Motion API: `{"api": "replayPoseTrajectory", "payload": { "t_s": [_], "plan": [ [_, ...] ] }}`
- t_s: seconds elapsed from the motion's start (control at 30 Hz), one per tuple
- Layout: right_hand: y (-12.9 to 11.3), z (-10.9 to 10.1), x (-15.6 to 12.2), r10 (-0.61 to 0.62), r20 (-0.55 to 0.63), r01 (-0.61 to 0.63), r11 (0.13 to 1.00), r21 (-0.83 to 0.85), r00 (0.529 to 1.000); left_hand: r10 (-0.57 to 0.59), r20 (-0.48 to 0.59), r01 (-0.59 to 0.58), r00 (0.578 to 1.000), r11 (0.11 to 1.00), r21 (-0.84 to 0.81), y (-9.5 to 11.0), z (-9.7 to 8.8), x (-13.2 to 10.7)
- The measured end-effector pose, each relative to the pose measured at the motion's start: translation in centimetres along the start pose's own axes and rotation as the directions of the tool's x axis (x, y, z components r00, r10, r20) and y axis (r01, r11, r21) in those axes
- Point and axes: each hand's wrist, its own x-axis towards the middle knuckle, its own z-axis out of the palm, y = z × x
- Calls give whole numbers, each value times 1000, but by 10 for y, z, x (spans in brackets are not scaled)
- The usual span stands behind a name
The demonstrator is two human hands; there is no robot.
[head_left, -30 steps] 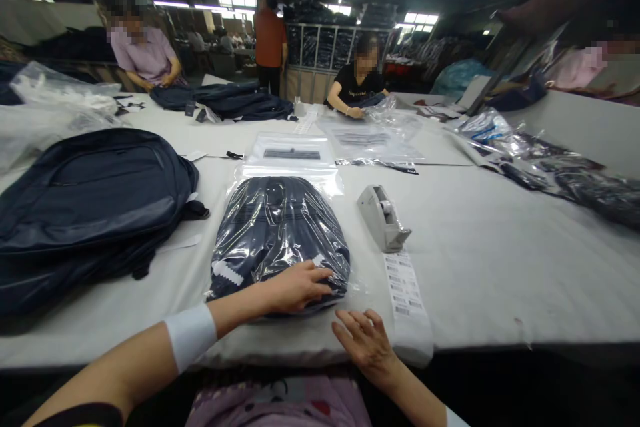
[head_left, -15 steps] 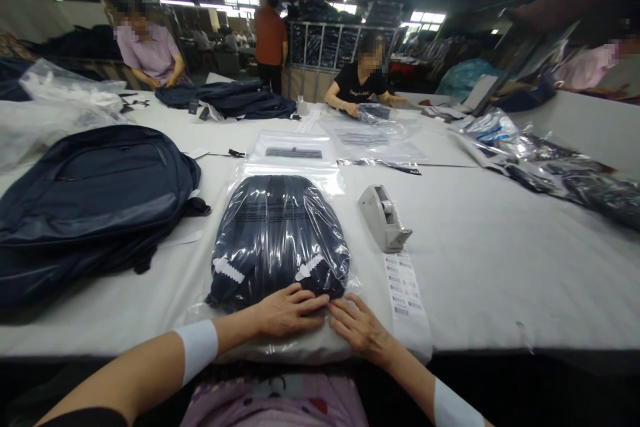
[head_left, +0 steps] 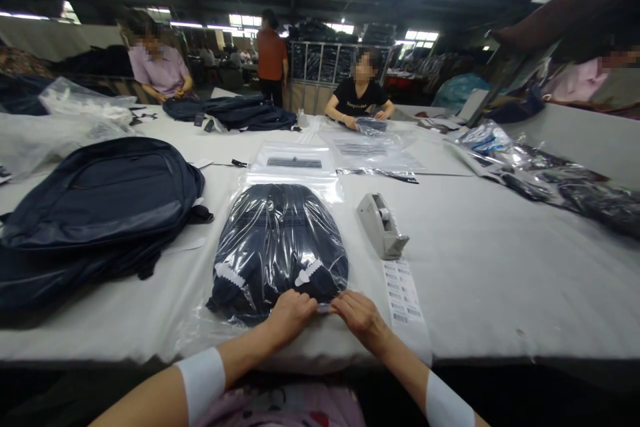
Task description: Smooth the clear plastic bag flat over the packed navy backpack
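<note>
A dark navy backpack (head_left: 280, 233) lies flat inside a clear plastic bag (head_left: 200, 327) right in front of me. White wrapping shows on its two straps near the bottom. My left hand (head_left: 293, 313) is closed on the near edge of the bag, just below the backpack. Close beside it, my right hand (head_left: 357, 317) pinches the same edge, the plastic stretched in the small gap between them. The fingertips of both hands are partly hidden. Right of the bag stands a grey tape dispenser (head_left: 383, 227), with a sheet of barcode labels (head_left: 403, 290) below it.
An unwrapped navy backpack (head_left: 105, 200) lies at the left. Beyond the bagged one are flat clear bags (head_left: 370, 147). Wrapped goods (head_left: 545, 167) lie along the right side. Two co-workers (head_left: 357, 97) handle items across the white table (head_left: 500, 267).
My fingers, flat and stretched out before, have curled closed on the bag's near edge. The plastic there is now gathered between my hands. The view has tilted slightly upward.
</note>
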Motion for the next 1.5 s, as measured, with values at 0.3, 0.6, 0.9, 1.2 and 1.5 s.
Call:
{"api": "replayPoseTrajectory", "payload": {
  "t_s": [0.3, 0.6, 0.9, 1.2, 1.5],
  "plan": [
    [36, -5, 9, 510, -77, -510, 860, 25, 857, -108, 64, 111, 992, 992, -61, -16, -20, 20],
    [48, 0, 17, 734, -159, -717, 679, 158, 660, -195, 146, 208, 970, 975, -77, -13, -28, 38],
    [-11, -57, 33, 497, 341, -599, 585, 547, 798, -186, 166, 202, 968, 976, -83, -11, -33, 37],
    [-11, -2, 52, 273, 386, -413, 841, 349, 881, -101, 160, 121, 982, 986, -119, -16, -35, 27],
    [-4, 13, 46, 272, 388, -368, 909, 196, 880, 42, 131, -11, 990, 974, -227, -20, -48, -4]
  ]
}}
